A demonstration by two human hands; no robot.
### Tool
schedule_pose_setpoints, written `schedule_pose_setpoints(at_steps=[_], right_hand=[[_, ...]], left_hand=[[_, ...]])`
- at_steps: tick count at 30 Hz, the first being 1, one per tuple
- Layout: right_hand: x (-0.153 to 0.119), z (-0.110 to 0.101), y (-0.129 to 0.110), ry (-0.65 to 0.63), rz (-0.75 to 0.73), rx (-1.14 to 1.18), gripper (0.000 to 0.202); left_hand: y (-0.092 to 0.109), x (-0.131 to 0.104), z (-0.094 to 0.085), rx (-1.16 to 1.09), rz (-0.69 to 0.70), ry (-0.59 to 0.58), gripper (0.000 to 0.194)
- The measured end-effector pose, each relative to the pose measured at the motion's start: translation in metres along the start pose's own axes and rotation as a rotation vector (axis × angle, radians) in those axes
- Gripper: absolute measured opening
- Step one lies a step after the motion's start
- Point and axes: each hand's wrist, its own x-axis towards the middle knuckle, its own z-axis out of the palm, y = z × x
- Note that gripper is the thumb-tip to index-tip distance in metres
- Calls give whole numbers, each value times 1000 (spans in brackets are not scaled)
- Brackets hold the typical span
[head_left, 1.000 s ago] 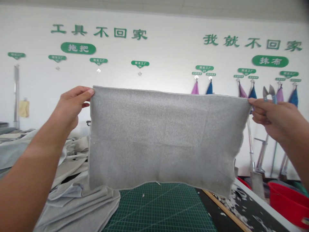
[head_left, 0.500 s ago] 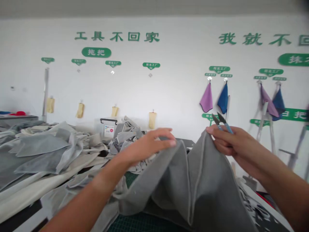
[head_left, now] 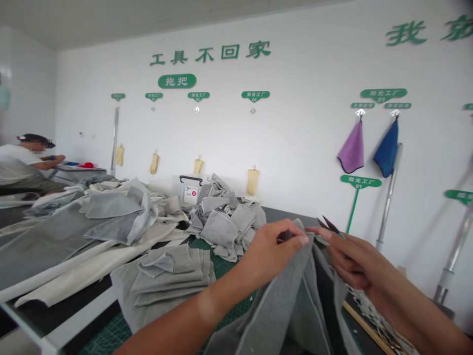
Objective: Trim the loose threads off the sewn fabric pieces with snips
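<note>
Cloth of grey fabric with pale stitched edges [head_left: 286, 296] hangs in loose folds from your two hands, above the green gridded cutting mat [head_left: 105, 337]. Your left hand [head_left: 271, 249] is closed, thumb and fingers pinching its top. Your right hand [head_left: 356, 256] grips its upper edge just beside, and also holds small dark-bladed snips [head_left: 331, 227], their tips pointing up. A stack of folded grey cloths [head_left: 172, 278] lies to your left; beyond it sits a heap of small grey fabric pieces [head_left: 231, 222]. A wooden strip [head_left: 369, 329] and white scraps [head_left: 369, 303] lie at your right.
</note>
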Motion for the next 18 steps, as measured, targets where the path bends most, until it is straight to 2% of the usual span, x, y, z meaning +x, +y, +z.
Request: schedule_pose_setpoints(at_steps=[2,5,8,11,14,16,18], right_hand=[[-9,8,4,-27,113,104,50],[-21,28,17,11,230,227,58],[-26,48,34,51,284,296,58],[-21,53,49,82,292,369,59],[-14,44,55,156,271,460,62],[-10,34,56,199,292,538,66],[-10,24,55,211,348,624,67]], left_hand=[[-1,1,1,-22,33,134,17],[-4,-1,9,-74,81,273,18],[-10,-3,19,-136,77,287,18],[-18,-5,21,-217,-8,236,21],[-27,-11,15,-280,-182,196,44],[-32,-17,9,-289,-300,65,58],[-37,-24,4,-294,-395,-175,64]])
